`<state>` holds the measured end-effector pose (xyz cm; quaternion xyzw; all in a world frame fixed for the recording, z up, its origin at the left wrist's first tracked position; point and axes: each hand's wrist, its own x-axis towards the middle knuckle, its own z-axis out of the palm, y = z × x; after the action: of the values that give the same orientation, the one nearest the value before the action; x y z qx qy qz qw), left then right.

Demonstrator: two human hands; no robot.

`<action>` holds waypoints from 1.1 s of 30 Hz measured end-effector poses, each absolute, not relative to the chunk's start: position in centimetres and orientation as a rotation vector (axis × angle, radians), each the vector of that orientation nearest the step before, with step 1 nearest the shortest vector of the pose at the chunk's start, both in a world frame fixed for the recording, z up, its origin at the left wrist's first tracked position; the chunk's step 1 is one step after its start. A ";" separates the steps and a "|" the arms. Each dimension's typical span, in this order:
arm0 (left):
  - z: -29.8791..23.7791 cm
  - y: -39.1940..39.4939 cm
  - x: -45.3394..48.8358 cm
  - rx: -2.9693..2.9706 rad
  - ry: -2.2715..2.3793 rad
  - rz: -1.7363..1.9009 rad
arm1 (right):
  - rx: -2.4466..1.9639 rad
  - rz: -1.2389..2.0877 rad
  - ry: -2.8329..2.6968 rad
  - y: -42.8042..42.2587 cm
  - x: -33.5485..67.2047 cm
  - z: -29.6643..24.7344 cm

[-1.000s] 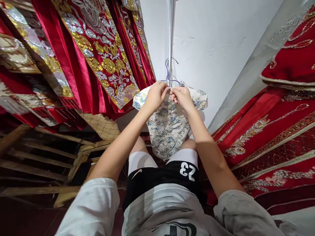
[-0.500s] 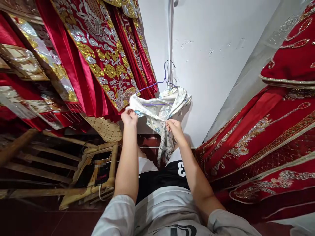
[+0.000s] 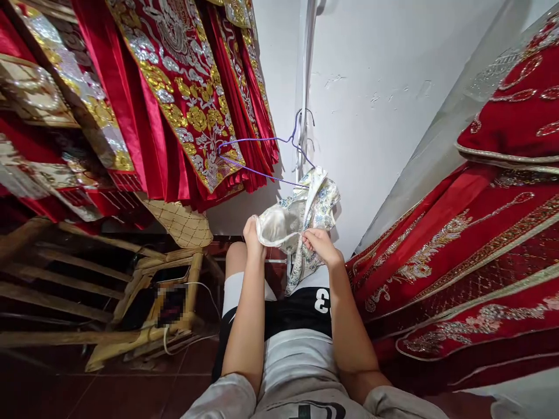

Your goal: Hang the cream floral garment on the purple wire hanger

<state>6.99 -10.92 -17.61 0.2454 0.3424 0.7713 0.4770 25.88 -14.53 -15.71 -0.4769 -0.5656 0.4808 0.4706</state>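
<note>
Near the middle of the view, a floral-print top [image 3: 321, 201] hangs lopsided on a purple wire hanger [image 3: 271, 138], its cloth gathered on the hanger arm that slopes toward 4 o'clock, the arm toward 9 o'clock bare. Seen from the top, the left hand [image 3: 254, 237] lies at 8 o'clock, its grip closed on the pale edge of an opening with whitish lining; the right hand [image 3: 321, 243] lies at 6 o'clock, its grip pinching bunched cloth along the front. An embroidered red skirt [image 3: 201, 116] hangs at 10 o'clock, just behind the bare wire.

I judge the cloth light, limp and foldable, with no stiffness to hold its own shape; the lining looks smooth and may slide easily over the wire. A seamed edge should take a pull better than loose print, so pinching the opening's rim on both sides seems soundest. The wire looks thin and springy; beadwork or thread on the skirt could snag its end.
</note>
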 end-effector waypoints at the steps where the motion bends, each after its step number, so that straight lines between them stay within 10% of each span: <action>1: -16.7 -11.4 7.3 0.628 0.759 1.869 | -1.180 1.110 -1.393 -14.4 25.7 -15.7; 13: -11.1 -14.4 9.5 1.757 0.717 1.450 | -0.812 1.439 -1.553 -14.0 25.0 -10.2; 21: -12.2 -10.5 3.4 2.249 1.162 0.683 | -0.882 0.597 -1.592 -5.3 29.3 -6.2; 33: -7.8 -8.2 -3.9 2.572 1.999 0.080 | -1.161 0.486 -1.818 0.6 27.7 -8.8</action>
<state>-3.92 -8.23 -7.83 0.7879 0.6125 0.0244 -0.0584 27.67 0.63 -8.79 -0.4694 -0.7347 0.1964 0.4487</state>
